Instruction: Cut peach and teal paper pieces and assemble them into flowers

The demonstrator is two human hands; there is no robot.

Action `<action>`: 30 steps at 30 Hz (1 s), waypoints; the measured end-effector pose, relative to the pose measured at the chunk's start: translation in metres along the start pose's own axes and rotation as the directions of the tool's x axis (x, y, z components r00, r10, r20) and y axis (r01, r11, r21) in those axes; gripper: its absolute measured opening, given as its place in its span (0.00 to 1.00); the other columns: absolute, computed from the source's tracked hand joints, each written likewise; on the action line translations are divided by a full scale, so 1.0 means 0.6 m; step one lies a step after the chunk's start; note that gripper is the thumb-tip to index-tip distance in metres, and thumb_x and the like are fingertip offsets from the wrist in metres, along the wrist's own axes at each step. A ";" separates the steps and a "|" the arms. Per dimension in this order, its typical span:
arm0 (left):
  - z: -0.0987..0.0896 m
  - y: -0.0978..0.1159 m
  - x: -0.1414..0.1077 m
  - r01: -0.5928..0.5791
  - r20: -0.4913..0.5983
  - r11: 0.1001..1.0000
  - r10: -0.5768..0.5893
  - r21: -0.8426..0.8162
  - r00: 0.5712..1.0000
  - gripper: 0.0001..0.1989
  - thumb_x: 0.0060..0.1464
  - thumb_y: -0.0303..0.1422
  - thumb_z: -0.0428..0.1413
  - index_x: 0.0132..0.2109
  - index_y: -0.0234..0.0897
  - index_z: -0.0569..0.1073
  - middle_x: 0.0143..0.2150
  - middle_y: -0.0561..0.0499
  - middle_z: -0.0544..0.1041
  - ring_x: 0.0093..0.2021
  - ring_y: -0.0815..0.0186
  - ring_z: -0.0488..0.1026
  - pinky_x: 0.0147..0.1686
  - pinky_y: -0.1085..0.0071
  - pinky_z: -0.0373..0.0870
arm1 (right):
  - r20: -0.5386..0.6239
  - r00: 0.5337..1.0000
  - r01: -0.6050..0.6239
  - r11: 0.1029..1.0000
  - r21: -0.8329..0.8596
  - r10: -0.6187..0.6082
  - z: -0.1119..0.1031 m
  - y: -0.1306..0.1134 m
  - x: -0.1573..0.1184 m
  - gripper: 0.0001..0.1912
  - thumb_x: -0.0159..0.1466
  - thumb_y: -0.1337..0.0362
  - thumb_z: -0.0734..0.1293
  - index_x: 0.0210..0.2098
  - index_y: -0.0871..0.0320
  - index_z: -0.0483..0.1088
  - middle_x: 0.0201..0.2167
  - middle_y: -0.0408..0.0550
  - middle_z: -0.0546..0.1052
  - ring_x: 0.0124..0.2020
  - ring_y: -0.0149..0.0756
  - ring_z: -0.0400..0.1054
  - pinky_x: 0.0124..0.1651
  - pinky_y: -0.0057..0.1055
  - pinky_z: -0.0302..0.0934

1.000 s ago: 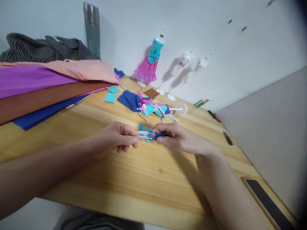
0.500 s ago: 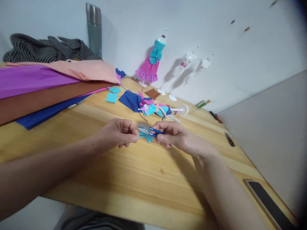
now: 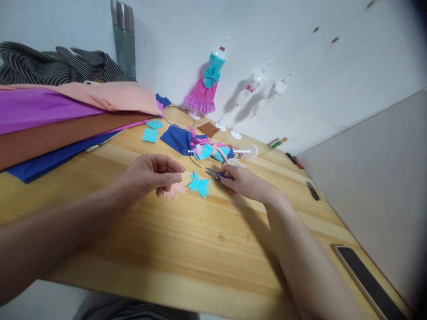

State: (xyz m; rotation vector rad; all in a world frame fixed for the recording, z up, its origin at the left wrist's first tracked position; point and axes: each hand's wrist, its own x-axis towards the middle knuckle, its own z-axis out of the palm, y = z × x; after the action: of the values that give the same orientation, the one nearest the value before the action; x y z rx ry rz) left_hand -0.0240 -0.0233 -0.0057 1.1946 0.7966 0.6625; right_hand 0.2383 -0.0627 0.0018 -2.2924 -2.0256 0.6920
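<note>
My right hand (image 3: 238,182) is closed around blue-handled thread snips (image 3: 215,174), low over the table beside the blue flower, with their blades pointing left. My left hand (image 3: 160,173) hovers above a peach paper flower (image 3: 175,190) and partly hides it. Its thumb and forefinger are brought together in a pinch; whatever lies between them is too small to make out. Between the two hands a light blue paper flower (image 3: 199,184) with pointed petals lies flat on the wooden table (image 3: 187,249).
Behind the hands lies a small dress form (image 3: 218,152) in coloured paper; another dress form (image 3: 210,84) stands dressed by the wall. Folded paper sheets (image 3: 66,106) fill the left side. A phone (image 3: 370,278) and a utility knife (image 3: 312,191) lie on the right.
My right hand has moved away from my left and lowered the snips toward the table. My left hand has shifted slightly left and up, and the peach flower now shows beneath it.
</note>
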 end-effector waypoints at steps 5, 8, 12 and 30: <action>-0.004 -0.003 0.002 -0.001 -0.035 1.000 0.000 -0.027 0.999 0.08 0.43 0.29 0.63 0.33 0.32 0.75 0.22 0.54 0.74 0.19 0.76 0.65 0.17 0.80 0.59 | -0.221 0.966 0.097 0.980 -0.173 -0.135 0.006 -0.015 -0.006 0.05 0.60 0.67 0.63 0.33 0.59 0.72 0.35 0.55 0.76 0.37 0.41 0.67 0.38 0.32 0.55; -0.004 -0.003 0.001 0.006 -0.057 0.999 -0.008 -0.037 0.998 0.09 0.43 0.29 0.63 0.35 0.32 0.75 0.25 0.53 0.75 0.19 0.76 0.65 0.16 0.80 0.59 | -0.187 0.934 0.289 0.951 -0.111 -0.306 0.015 -0.042 -0.015 0.06 0.59 0.70 0.63 0.35 0.58 0.72 0.36 0.51 0.76 0.38 0.38 0.67 0.41 0.30 0.56; -0.004 -0.003 0.001 -0.001 -0.058 0.999 -0.002 -0.042 0.998 0.09 0.44 0.29 0.62 0.35 0.32 0.75 0.25 0.53 0.75 0.19 0.76 0.65 0.16 0.80 0.58 | -0.050 0.945 0.319 0.945 -0.073 -0.323 0.032 -0.072 -0.025 0.09 0.57 0.63 0.68 0.36 0.59 0.68 0.35 0.50 0.74 0.36 0.38 0.66 0.37 0.30 0.55; -0.002 -0.008 0.006 0.048 -0.031 0.998 -0.049 -0.050 0.998 0.07 0.42 0.27 0.61 0.33 0.32 0.74 0.24 0.53 0.74 0.18 0.76 0.65 0.15 0.80 0.58 | -0.044 0.974 0.222 0.885 0.409 -0.224 0.034 -0.029 0.006 0.14 0.57 0.56 0.62 0.21 0.60 0.65 0.17 0.39 0.62 0.20 0.27 0.52 0.25 0.27 0.45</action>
State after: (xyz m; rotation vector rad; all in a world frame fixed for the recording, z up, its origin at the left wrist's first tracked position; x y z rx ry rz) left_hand -0.0232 -0.0209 -0.0110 1.1186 0.8296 0.6594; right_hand 0.2155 -0.0623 -0.0124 -1.7926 -1.8777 0.9923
